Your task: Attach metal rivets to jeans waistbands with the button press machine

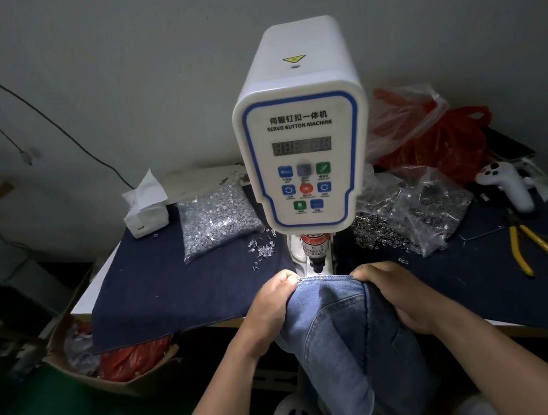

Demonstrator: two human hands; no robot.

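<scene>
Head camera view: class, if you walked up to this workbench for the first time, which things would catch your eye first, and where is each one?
The white servo button machine dominates the centre, its panel facing the viewer. Just below its press head, the left hand and right hand grip the waistband of light blue jeans. A clear bag of silver rivets lies left of the machine on the dark cloth, and yellow-handled pliers lie at the right.

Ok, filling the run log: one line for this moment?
left hand: grips jeans | right hand: grips jeans | waistband: at press
</scene>
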